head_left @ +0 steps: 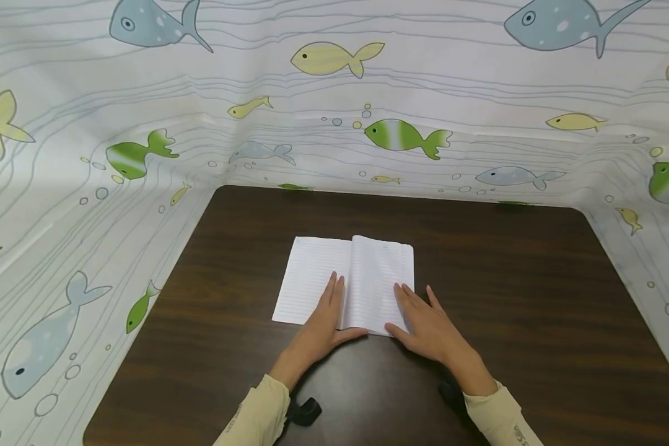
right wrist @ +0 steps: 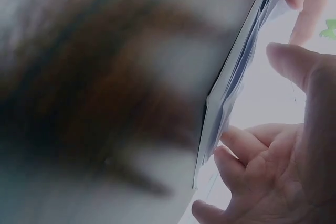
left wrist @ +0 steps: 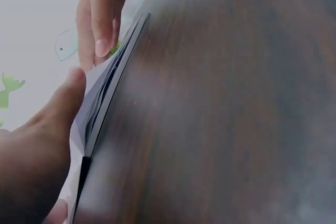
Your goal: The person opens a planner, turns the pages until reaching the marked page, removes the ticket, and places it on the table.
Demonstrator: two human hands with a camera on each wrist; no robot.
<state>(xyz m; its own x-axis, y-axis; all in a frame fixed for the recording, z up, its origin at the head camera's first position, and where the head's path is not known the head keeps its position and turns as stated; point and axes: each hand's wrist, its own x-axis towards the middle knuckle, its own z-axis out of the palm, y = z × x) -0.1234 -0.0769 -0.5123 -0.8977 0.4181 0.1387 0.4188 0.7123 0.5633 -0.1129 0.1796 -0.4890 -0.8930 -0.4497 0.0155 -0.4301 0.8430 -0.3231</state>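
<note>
A lined notebook (head_left: 383, 269) lies spread on the dark table, its pages bare of visible writing. My left hand (head_left: 319, 327) rests along the middle fold, fingers straight over the left page, and its thumb reaches across the lower edge of the right page. On the outer side of the right page lies my right hand (head_left: 430, 329), fingers extended and spread, thumb by the bottom corner. Seen edge-on in the left wrist view, the notebook's pages (left wrist: 94, 103) sit slightly lifted above the cover, beside the left hand (left wrist: 39, 145). The right wrist view has the right hand (right wrist: 262, 174) at the page edge.
The dark wood-grain table (head_left: 507, 279) extends around the notebook. A white sheet (head_left: 457, 93) printed with fish rises behind and along both sides. A black strap piece (head_left: 305, 412) hangs by the left wrist.
</note>
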